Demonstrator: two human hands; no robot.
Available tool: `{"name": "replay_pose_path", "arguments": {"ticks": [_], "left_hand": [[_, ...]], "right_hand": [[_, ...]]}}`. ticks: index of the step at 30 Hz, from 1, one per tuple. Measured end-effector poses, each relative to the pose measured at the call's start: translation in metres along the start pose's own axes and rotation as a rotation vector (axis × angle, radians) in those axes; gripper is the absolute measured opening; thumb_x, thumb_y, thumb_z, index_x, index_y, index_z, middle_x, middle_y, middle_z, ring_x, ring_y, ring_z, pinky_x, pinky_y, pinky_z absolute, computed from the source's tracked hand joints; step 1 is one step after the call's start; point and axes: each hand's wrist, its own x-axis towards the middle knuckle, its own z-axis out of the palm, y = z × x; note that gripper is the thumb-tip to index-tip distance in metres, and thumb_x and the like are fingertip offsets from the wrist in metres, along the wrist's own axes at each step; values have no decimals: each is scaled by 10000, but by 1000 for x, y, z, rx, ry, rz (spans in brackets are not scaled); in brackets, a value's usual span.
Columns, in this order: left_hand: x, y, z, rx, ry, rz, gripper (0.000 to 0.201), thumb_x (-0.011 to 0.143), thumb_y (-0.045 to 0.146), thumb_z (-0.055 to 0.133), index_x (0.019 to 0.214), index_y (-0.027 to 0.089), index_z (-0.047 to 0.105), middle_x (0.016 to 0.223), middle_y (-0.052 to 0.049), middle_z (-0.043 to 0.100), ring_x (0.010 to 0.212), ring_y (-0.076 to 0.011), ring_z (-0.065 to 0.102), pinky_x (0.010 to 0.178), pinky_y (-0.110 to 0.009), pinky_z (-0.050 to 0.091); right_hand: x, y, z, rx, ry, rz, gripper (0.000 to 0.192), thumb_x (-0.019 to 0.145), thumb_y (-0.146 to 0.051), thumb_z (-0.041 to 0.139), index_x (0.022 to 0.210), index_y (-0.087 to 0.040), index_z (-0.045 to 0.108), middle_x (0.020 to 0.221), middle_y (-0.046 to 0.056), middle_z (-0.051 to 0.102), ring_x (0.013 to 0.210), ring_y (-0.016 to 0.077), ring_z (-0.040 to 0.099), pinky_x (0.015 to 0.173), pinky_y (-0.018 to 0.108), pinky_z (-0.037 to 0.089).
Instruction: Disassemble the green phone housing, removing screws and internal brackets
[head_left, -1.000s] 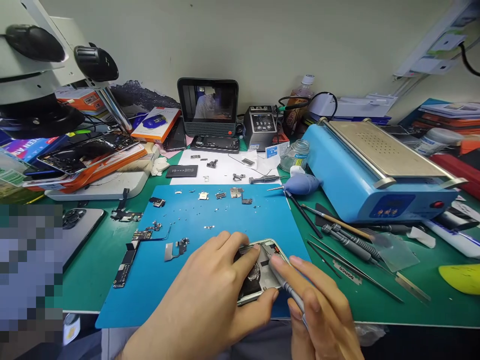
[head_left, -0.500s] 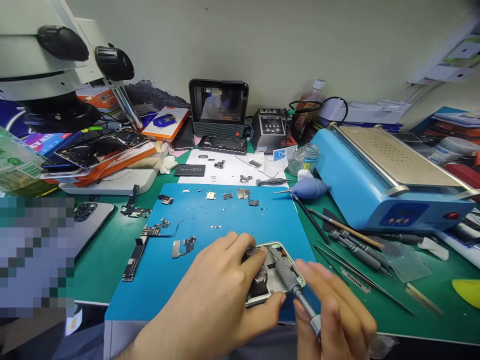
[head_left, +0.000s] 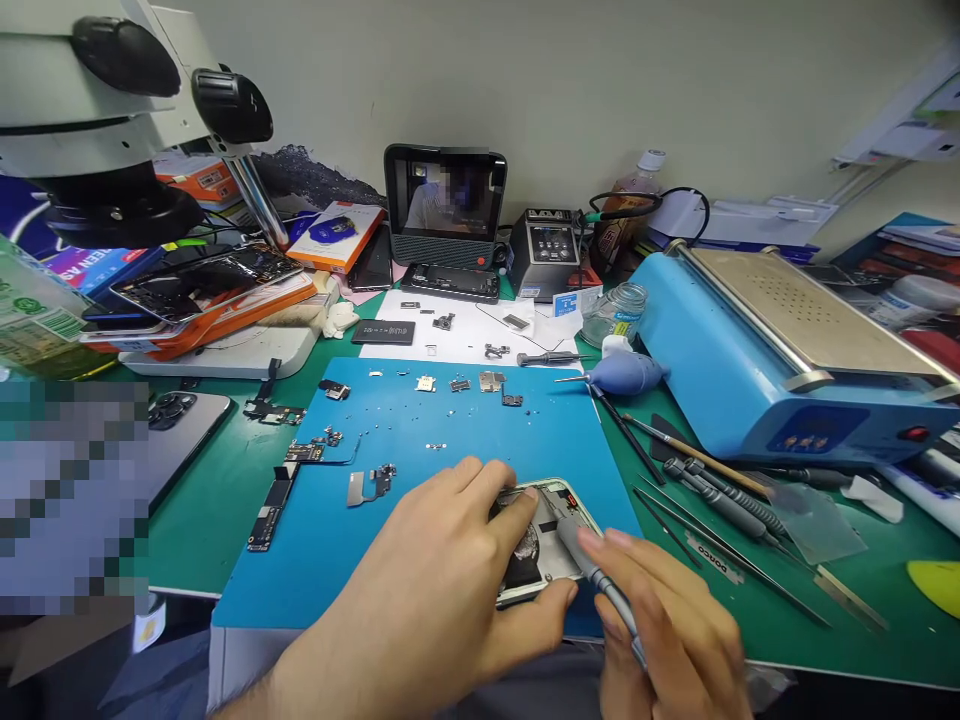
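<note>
A person's two bare hands work over an opened phone housing lying on a blue mat at the near edge of a green worktop. The left hand lies across the housing from the near left, its grip closed on it: fingers spread over the top, thumb pressed against the near edge. The right hand, just to the right of the left and touching the housing's right corner, has its grip clenched around a slim grey precision screwdriver; the tip slants up and left into the housing's open interior.

Beyond the left hand's grip, small metal brackets and screws lie scattered on the mat. To that grip's left lie a flex cable and a long logic board. To the right of the right hand's grip, off the mat, tweezers and more screwdrivers lie in a loose fan. Farther right and beyond them stands a blue screen-separator machine. Far beyond both grips, a small monitor stands against the wall, and a microscope head overhangs at upper left.
</note>
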Motion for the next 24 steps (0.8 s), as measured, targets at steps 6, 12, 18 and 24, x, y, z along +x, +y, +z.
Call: {"name": "replay_pose_path", "arguments": {"ticks": [6,12,18,24], "left_hand": [[0,0,1,-11,2,1,270,1047,414,654,1217,222,737,1127,-69,651,1008,-303,621,850,-530,591],[0,0,0,-8,-8,-4,271,1050,402,647,1228,222,742,1125,-76,653,1003,-303,622,854,-528,587],[0,0,1,-10,9,4,261,1045,390,649,1223,221,736,1125,-71,656,996,-299,623,853,-528,587],[0,0,0,-4,10,11,246,1044,388,651,1198,216,738,1144,-80,659,998,-301,620,839,-524,584]], "right_hand": [[-3,0,0,4,21,-7,746,964,30,676,1657,-147,464,1124,119,752,1119,256,742,962,400,640],[-4,0,2,-13,32,6,757,952,39,690,1646,-182,485,1151,109,754,1131,253,746,963,409,647],[-4,-2,2,15,48,18,670,978,15,673,1606,-185,551,1142,113,755,1126,255,740,950,413,645],[-4,1,1,5,37,10,686,973,-24,716,1608,-225,552,1126,92,755,1093,239,744,940,390,648]]}}
